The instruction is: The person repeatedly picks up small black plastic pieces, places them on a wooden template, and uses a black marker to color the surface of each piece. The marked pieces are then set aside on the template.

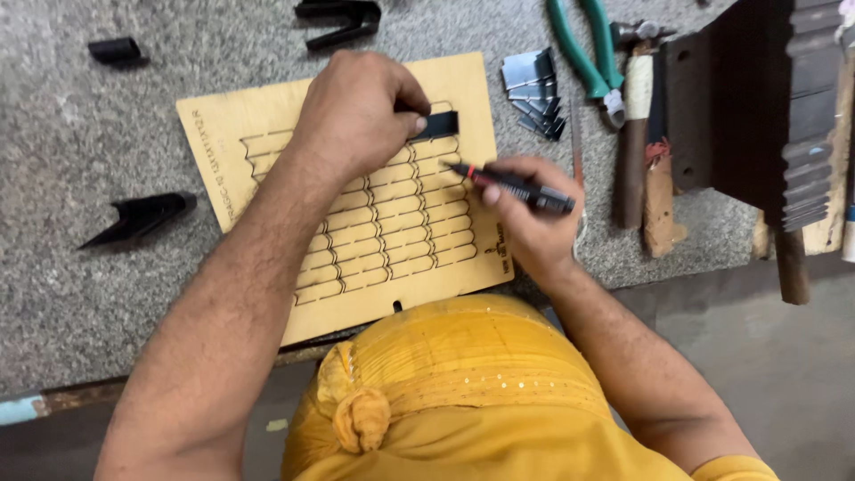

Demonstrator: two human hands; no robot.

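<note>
Left hand (pixel 361 107): fingers curled and closed, pressing a short black strip (pixel 438 124) down on the wooden board; the strip shows just past the fingertips.
Right hand (pixel 527 214): closed in a writing grip around a black marker (pixel 515 184), pinched between thumb and fingers.
Marker tip: red-banded, pointing toward the left hand, touching or nearly touching the board just below the black strip; contact cannot be confirmed.
Wooden board (pixel 267 116): flat plywood template under both hands, lying tilted on the counter, cut with rows of stepped slots; both hands work at its upper right part.
Counter (pixel 107 294): grey speckled surface carrying the board and all loose items.
Beyond the left hand: a black forked metal piece (pixel 341 20) at the far edge of the view.
Left of the left forearm: a black pointed piece (pixel 142 216) near the board's edge, and a small black clip (pixel 116 50) farther off, well apart from the board.
Beyond the right hand: a fanned stack of small grey metal blades (pixel 533 91), just off the board's far corner.
Right of the right hand: green-handled pliers (pixel 583 53), a hammer (pixel 634 125) with a wrapped handle, and a dark metal block (pixel 757 107) overhanging the counter edge.
Below the hands: yellow garment (pixel 463 401) of the person, close to the board's near edge.
</note>
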